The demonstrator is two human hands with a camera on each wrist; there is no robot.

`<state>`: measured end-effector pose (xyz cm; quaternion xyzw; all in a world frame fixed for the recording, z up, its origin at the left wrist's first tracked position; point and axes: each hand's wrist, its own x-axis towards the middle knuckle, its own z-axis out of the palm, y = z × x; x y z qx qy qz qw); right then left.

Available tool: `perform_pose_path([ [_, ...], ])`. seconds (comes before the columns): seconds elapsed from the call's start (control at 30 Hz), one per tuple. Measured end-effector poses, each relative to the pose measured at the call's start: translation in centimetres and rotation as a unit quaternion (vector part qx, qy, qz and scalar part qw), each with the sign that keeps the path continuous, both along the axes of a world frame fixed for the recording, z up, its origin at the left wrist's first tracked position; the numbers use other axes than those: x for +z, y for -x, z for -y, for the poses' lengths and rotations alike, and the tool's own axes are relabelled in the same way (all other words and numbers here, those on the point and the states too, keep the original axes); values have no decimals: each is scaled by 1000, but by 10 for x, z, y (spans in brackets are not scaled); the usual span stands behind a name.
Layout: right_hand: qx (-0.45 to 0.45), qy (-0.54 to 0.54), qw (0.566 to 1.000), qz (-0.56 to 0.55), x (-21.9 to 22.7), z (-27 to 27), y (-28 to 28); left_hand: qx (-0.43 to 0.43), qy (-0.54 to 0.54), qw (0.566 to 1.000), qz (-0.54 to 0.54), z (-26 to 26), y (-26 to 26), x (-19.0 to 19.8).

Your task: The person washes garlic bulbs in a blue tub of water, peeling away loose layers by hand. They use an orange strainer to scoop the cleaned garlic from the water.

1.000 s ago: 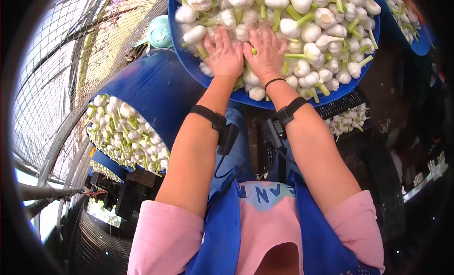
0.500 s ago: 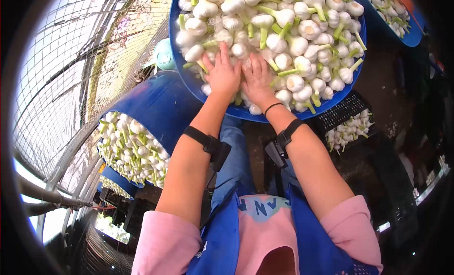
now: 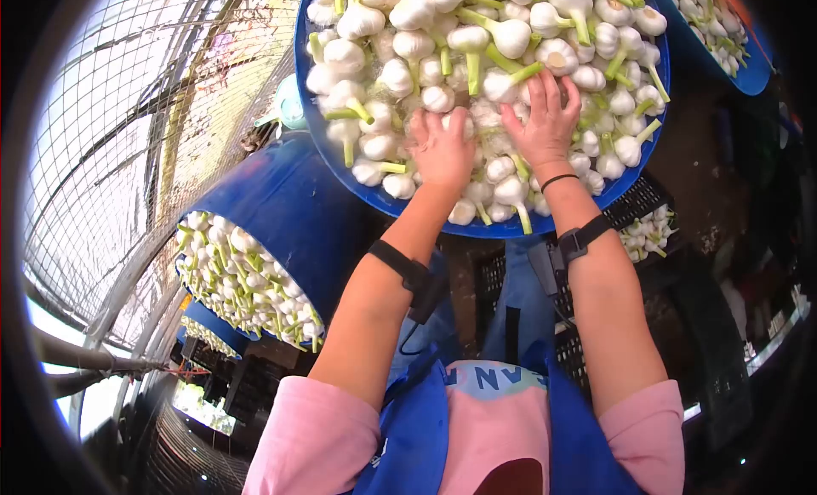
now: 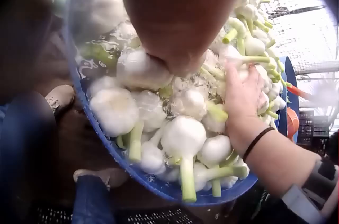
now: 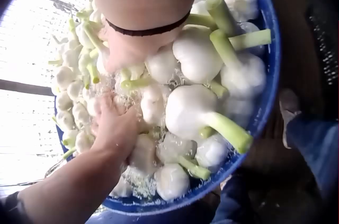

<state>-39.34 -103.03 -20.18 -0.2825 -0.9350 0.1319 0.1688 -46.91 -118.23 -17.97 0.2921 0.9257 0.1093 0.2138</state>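
Note:
Both hands are down among white garlic bulbs point(image 3: 511, 37) with cut green stems, which float in water in a round blue tub point(image 3: 494, 232). My left hand point(image 3: 444, 146) presses into the bulbs near the middle, its fingertips partly hidden by water and garlic. To its right, my right hand point(image 3: 545, 125) lies over more bulbs with its fingers spread and slightly bent. The left wrist view shows the right hand point(image 4: 243, 94) against the heap. In the right wrist view the left hand point(image 5: 114, 128) touches bulbs in the rippling water.
On the left, a tipped blue barrel point(image 3: 281, 201) shows a heap of garlic at its mouth. Another blue tub point(image 3: 749, 69) of garlic stands at the upper right. Below the tub's right side is a black crate point(image 3: 638, 201). Wire mesh point(image 3: 94, 146) runs along the left.
The hands were close together at the tub's near left; both have shifted right and spread apart, the right one farther. Bulbs have drifted into the space on the left.

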Motion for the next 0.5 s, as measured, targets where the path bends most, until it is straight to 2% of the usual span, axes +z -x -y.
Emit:
perform_pose_path([
  [0.1,8,-11,1000,-27,-16,-9,-2,-47,-138,988,49,33,27,7],
  [0.17,0,-18,1000,-14,-13,-6,-1,-15,-223,975,16,42,34,21],
  [0.23,-12,11,1000,-6,-7,6,-6,30,-196,979,34,41,31,28],
  [0.37,-25,111,993,27,25,57,-31,-85,-53,993,-53,21,-8,18],
  [0.43,-31,103,989,102,23,68,-34,-114,10,993,-18,9,-11,15],
  [0.5,-50,98,974,198,11,61,-18,-88,51,994,41,-8,2,16],
])
